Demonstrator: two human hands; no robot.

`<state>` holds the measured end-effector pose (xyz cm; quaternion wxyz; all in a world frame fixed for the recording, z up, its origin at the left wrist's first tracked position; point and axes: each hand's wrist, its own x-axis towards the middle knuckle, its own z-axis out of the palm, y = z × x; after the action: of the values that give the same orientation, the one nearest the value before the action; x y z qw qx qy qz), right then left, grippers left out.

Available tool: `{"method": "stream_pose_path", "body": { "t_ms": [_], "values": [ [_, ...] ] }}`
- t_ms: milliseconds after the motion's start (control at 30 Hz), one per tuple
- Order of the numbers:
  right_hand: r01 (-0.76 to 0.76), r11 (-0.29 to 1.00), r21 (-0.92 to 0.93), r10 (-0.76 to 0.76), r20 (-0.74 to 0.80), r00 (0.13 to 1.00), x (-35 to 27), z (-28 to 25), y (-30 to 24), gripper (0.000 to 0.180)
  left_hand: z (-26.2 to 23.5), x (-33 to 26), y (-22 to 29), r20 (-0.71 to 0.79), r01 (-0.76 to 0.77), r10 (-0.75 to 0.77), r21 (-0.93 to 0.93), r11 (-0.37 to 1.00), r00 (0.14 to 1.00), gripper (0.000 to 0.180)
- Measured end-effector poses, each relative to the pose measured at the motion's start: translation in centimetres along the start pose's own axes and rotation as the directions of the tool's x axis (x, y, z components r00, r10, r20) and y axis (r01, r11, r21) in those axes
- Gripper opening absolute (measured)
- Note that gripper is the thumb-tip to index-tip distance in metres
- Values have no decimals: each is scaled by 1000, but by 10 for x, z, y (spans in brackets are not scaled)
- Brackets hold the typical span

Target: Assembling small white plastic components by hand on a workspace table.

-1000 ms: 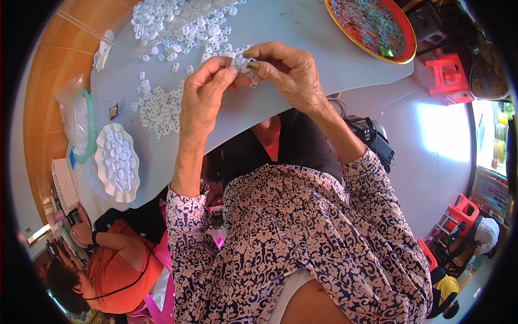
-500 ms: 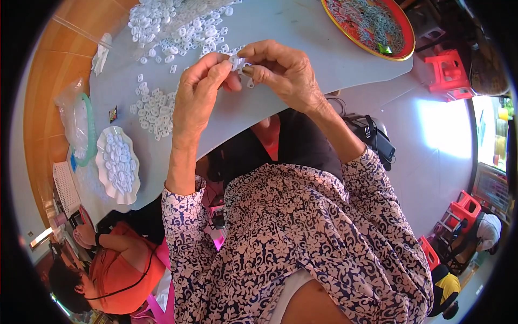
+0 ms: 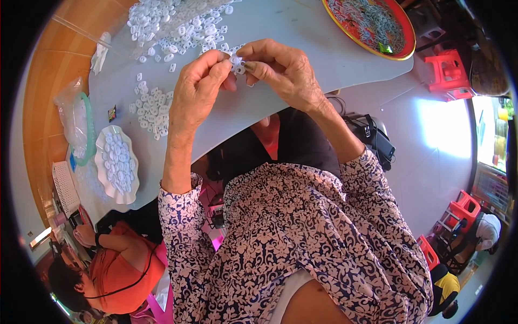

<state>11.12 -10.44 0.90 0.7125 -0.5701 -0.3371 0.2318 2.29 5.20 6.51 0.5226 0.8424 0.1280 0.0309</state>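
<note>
Over the table's near edge, my left hand (image 3: 198,92) and my right hand (image 3: 283,70) are raised close together. Their thumbs and fingertips pinch a small white plastic piece (image 3: 236,61) between them. Its exact shape is partly covered by my fingers. Beyond my hands lies a big heap of similar white plastic pieces (image 3: 183,32). A smaller pile of flat oval white pieces with holes (image 3: 154,110) is spread left of my left wrist. Further left, a white wavy-edged dish (image 3: 101,162) holds smooth white oval pieces (image 3: 120,162).
A red round tray (image 3: 411,47) with small grey metal pieces (image 3: 372,27) sits at the table's far right. Clear plastic bags (image 3: 78,116) and a green-rimmed container (image 3: 89,146) stand left. A person in orange (image 3: 124,270) sits at lower left. Red stools (image 3: 448,75) stand right.
Both hands stay nearly in place. The fingertips have shifted slightly around the white piece, and more of it shows between them. The left forearm has moved a little left.
</note>
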Motion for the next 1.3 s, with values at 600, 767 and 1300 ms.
{"method": "stream_pose_path", "body": {
  "t_ms": [600, 767, 1300],
  "values": [
    [-16, 994, 112, 14, 14, 1000, -4, 1, 5, 23, 3, -1, 4, 77, 4, -6, 19, 1000, 997, 29],
    [-4, 991, 130, 3, 12, 1000, -4, 1, 8, 23, 5, -1, 4, 81, 11, -12, 13, 1000, 997, 28],
    [16, 994, 110, -12, -34, 999, -9, 1, 10, 23, 29, -12, -14, -96, -64, 54, -100, 993, 994, 33]
  ]
}}
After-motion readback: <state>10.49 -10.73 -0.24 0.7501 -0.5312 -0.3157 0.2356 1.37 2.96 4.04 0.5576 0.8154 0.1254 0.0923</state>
